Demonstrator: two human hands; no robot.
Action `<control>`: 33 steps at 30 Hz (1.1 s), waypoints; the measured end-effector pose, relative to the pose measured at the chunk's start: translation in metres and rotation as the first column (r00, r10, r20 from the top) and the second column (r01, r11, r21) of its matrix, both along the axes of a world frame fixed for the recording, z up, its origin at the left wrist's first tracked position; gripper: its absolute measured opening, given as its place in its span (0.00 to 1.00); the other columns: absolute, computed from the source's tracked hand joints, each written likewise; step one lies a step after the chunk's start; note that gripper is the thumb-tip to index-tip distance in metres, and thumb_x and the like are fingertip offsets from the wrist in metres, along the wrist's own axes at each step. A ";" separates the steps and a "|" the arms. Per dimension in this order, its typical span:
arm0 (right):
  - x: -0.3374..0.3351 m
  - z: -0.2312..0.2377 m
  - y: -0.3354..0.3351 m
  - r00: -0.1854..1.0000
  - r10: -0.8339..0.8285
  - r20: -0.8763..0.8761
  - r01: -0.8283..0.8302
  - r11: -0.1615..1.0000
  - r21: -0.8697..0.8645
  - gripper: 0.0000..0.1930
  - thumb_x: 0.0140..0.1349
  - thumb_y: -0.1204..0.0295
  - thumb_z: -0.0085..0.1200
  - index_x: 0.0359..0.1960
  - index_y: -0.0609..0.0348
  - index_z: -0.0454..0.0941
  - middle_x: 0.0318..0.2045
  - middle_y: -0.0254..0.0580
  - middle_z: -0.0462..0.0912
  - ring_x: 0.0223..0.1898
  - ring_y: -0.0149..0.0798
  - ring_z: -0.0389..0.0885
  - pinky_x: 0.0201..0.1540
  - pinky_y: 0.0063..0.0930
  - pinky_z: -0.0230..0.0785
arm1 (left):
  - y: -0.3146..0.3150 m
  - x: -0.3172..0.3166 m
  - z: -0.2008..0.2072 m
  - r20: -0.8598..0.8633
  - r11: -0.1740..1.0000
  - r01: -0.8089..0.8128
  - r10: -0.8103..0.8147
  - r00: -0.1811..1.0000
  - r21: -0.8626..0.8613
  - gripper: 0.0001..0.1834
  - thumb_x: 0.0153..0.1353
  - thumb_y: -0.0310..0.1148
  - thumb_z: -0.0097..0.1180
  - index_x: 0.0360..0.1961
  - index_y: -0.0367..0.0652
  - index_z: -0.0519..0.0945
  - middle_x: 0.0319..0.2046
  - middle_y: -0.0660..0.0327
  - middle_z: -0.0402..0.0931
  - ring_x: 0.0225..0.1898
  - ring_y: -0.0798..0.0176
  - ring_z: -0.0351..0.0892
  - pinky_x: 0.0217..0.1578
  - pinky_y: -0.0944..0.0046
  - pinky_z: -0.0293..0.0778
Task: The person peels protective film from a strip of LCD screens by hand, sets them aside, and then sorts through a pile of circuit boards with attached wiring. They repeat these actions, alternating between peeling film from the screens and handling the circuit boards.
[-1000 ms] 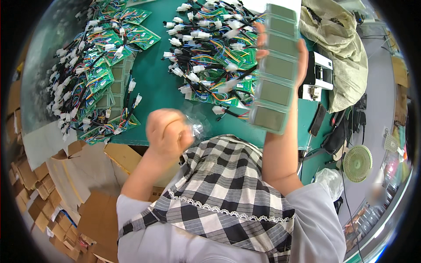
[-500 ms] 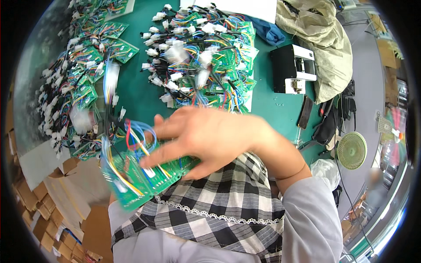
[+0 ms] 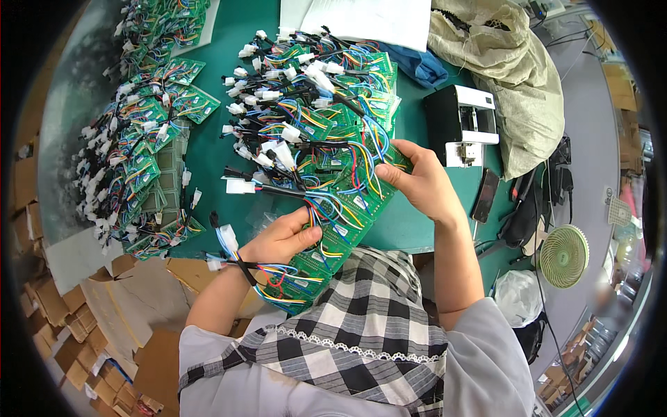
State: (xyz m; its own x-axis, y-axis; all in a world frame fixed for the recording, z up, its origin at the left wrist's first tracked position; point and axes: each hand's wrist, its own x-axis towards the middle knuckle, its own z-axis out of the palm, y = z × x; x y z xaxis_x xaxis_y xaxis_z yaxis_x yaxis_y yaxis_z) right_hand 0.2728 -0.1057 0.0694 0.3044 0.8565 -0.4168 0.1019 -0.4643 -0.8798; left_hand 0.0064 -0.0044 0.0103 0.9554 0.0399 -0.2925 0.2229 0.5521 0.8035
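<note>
A long green circuit board panel (image 3: pixel 337 248) slants across the table's front edge, above my checked apron. Bundles of coloured wires with white plug connectors (image 3: pixel 240 186) run off its left side. My left hand (image 3: pixel 281 240) grips the panel's left edge, thumb on top near the wires. At the far right end my right hand (image 3: pixel 424 184) pinches the panel between thumb and fingers. Just beyond lies a heap of similar wired circuit boards (image 3: pixel 306 115), partly overlapped by the panel.
A second pile of wired boards (image 3: pixel 142 149) stands at the left. To the right are a black and white device (image 3: pixel 462 125), a dark phone (image 3: pixel 484 194), a beige sack (image 3: pixel 517 90) and a green fan (image 3: pixel 563 256). Cardboard (image 3: pixel 125 306) lies below left.
My right hand has moved from the panel's wires to its far right end. My left hand, unseen before, now holds the left edge. The panel has shifted right and away from me.
</note>
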 end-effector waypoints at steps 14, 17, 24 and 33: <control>0.050 -0.075 0.112 0.396 -0.090 0.914 -0.138 0.978 0.157 0.22 0.62 0.56 0.61 0.55 0.52 0.79 0.49 0.47 0.78 0.52 0.55 0.72 0.55 0.46 0.68 | 0.000 0.016 0.003 -0.217 0.984 -0.161 0.173 0.961 0.074 0.17 0.75 0.41 0.48 0.52 0.37 0.76 0.30 0.75 0.66 0.30 0.79 0.59 0.31 0.74 0.60; 0.006 -0.027 0.084 0.912 0.296 0.284 -0.322 0.946 0.047 0.25 0.64 0.47 0.55 0.47 0.56 0.82 0.41 0.53 0.82 0.48 0.53 0.79 0.51 0.45 0.71 | 0.004 0.022 0.004 -0.234 0.935 -0.345 0.355 0.905 0.085 0.17 0.75 0.41 0.48 0.51 0.38 0.77 0.28 0.77 0.66 0.29 0.80 0.59 0.30 0.74 0.60; -0.019 -0.029 0.076 0.623 0.113 0.774 -0.287 0.954 0.092 0.20 0.58 0.70 0.61 0.53 0.50 0.78 0.35 0.47 0.83 0.35 0.49 0.84 0.36 0.43 0.76 | 0.014 0.051 0.003 -0.438 0.868 -0.495 0.440 0.784 -0.015 0.17 0.75 0.41 0.48 0.50 0.39 0.79 0.31 0.76 0.71 0.30 0.82 0.62 0.32 0.76 0.61; -0.010 -0.035 0.072 0.926 0.351 0.140 -0.335 0.934 -0.127 0.23 0.58 0.55 0.66 0.44 0.63 0.82 0.39 0.53 0.84 0.38 0.50 0.83 0.43 0.42 0.73 | 0.019 0.064 -0.011 -0.087 0.787 -0.568 0.600 0.795 0.240 0.16 0.75 0.40 0.48 0.52 0.38 0.75 0.35 0.72 0.73 0.35 0.77 0.67 0.40 0.73 0.67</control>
